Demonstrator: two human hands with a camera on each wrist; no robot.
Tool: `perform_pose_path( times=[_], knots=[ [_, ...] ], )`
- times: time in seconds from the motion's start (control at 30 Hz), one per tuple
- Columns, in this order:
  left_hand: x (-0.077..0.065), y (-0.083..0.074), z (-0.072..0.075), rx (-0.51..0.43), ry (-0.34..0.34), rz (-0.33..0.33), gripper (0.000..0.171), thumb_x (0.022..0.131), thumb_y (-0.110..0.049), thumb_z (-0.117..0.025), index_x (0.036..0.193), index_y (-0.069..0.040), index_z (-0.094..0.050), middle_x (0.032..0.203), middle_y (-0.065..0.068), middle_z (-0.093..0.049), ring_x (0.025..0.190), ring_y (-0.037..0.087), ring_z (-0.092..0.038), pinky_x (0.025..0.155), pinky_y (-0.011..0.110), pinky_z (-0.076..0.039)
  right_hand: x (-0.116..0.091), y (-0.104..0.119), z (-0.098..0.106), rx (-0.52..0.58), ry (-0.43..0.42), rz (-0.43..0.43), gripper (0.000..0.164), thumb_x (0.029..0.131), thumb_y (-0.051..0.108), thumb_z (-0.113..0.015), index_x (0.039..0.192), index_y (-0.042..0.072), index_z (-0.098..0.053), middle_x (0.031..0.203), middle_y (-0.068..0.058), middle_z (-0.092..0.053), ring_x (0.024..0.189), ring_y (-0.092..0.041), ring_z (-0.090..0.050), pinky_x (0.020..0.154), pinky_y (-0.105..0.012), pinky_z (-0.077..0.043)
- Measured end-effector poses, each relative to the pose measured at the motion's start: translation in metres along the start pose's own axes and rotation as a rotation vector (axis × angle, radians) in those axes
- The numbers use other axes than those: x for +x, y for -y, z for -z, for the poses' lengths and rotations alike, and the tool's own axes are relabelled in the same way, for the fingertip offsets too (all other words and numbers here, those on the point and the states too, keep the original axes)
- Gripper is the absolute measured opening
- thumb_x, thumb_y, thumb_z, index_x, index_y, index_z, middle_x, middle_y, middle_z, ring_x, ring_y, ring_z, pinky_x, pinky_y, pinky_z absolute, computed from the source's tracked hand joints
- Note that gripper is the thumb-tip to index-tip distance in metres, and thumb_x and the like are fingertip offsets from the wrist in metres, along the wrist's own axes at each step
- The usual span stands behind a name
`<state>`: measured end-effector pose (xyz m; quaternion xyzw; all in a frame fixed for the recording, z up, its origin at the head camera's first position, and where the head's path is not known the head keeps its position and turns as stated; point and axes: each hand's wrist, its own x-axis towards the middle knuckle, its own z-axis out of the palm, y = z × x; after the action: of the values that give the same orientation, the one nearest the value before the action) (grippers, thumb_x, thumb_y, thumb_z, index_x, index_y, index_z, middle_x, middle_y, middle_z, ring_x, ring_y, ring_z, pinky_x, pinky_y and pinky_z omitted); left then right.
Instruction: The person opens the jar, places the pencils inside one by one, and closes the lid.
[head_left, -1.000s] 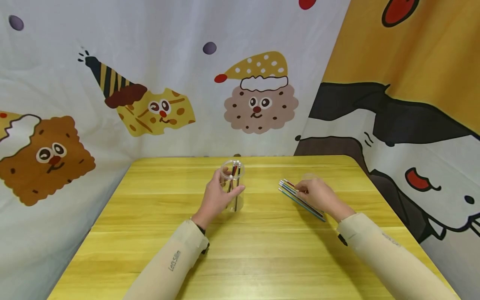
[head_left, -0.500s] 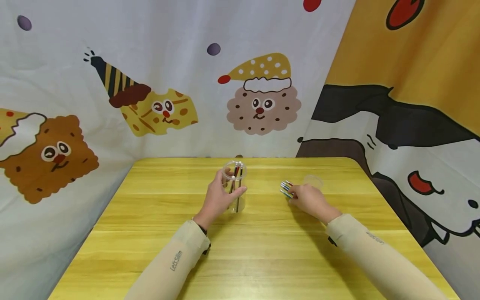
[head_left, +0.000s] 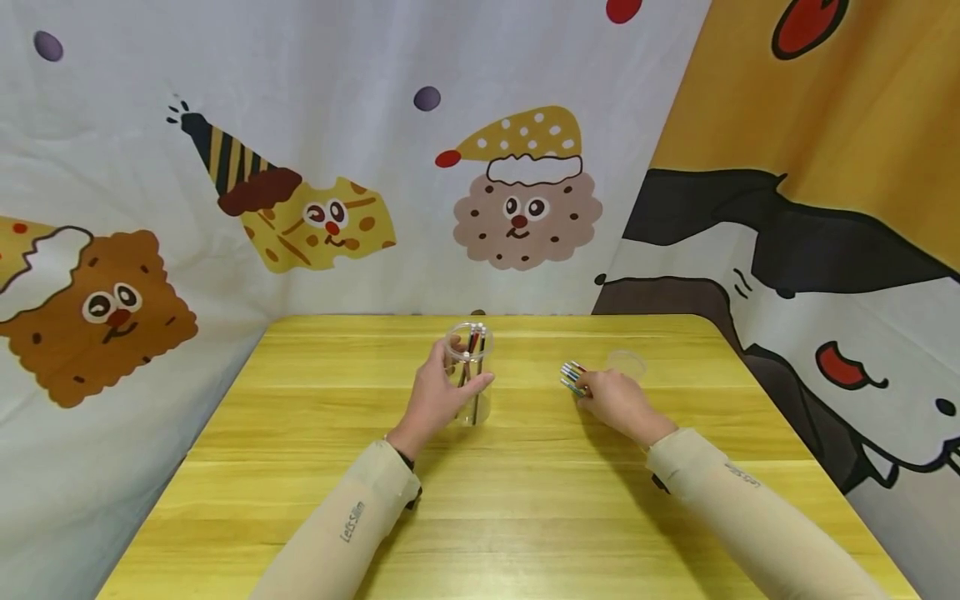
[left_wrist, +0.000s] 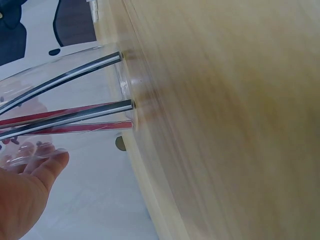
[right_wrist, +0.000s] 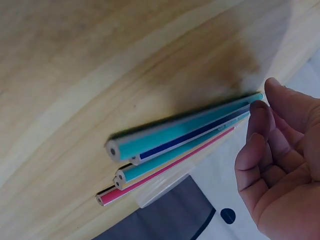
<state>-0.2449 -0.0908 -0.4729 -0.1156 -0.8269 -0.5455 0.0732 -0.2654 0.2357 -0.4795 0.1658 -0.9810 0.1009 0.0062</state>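
My left hand (head_left: 437,385) grips a clear plastic jar (head_left: 483,408) that stands upright on the table. Several pencils lean inside it, white ends up; in the left wrist view dark striped pencils (left_wrist: 75,117) and red ones show through the wall. To the right, my right hand (head_left: 622,404) is at a small bundle of pencils (head_left: 570,372) lying on the wood. The right wrist view shows teal, dark blue and red pencils side by side. There, thumb and index finger of the right hand (right_wrist: 280,150) pinch the end of the outer teal pencil (right_wrist: 190,125).
A clear round lid (head_left: 627,363) lies on the table just behind the right hand. The wooden table (head_left: 480,500) has its far edge close behind the jar. Beyond that edge hangs a curtain (head_left: 360,67) printed with cartoon figures.
My right hand has shifted left along the pencils towards their white ends, and the lid behind it has come into view. The left hand stays on the jar.
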Motion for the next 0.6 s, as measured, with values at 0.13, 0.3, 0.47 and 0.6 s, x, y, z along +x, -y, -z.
perform_pose_path(
  times=[0.13, 0.3, 0.47, 0.6],
  knots=[
    [0.0004, 0.0008, -0.0003, 0.0, -0.001, 0.0, 0.084, 0.093, -0.049, -0.083, 0.156, -0.009, -0.045, 0.131, 0.006, -0.063, 0.135, 0.032, -0.063, 0.116, 0.054, -0.053, 0.0016, -0.0008, -0.0013, -0.013, -0.001, -0.013, 0.023, 0.092, 0.015, -0.085, 0.113, 0.008, -0.08, 0.097, -0.008, -0.081, 0.082, -0.021, -0.075, 0.067, -0.042, -0.061],
    [0.0008, 0.0013, -0.0005, -0.001, 0.002, 0.007, 0.082, 0.093, -0.05, -0.083, 0.155, -0.012, -0.045, 0.131, 0.006, -0.063, 0.133, 0.029, -0.063, 0.117, 0.054, -0.053, 0.0034, -0.0003, -0.0003, -0.017, 0.014, -0.032, 0.024, 0.093, 0.014, -0.084, 0.116, 0.007, -0.08, 0.099, -0.008, -0.081, 0.085, -0.021, -0.075, 0.069, -0.042, -0.062],
    [0.0011, 0.0016, -0.0005, 0.001, 0.005, 0.012, 0.08, 0.093, -0.05, -0.083, 0.155, -0.015, -0.045, 0.132, 0.005, -0.063, 0.134, 0.028, -0.063, 0.117, 0.053, -0.053, 0.0037, 0.0018, 0.0011, 0.009, 0.019, -0.048, 0.027, 0.094, 0.014, -0.083, 0.119, 0.006, -0.079, 0.102, -0.01, -0.081, 0.088, -0.023, -0.076, 0.073, -0.044, -0.063],
    [0.001, 0.0017, -0.0001, 0.0, 0.007, 0.017, 0.082, 0.093, -0.05, -0.083, 0.156, -0.013, -0.045, 0.132, 0.005, -0.063, 0.135, 0.029, -0.063, 0.117, 0.053, -0.052, 0.0038, 0.0036, 0.0001, 0.001, 0.032, -0.046, 0.029, 0.094, 0.014, -0.082, 0.121, 0.005, -0.079, 0.104, -0.012, -0.081, 0.09, -0.026, -0.077, 0.074, -0.045, -0.064]
  ],
)
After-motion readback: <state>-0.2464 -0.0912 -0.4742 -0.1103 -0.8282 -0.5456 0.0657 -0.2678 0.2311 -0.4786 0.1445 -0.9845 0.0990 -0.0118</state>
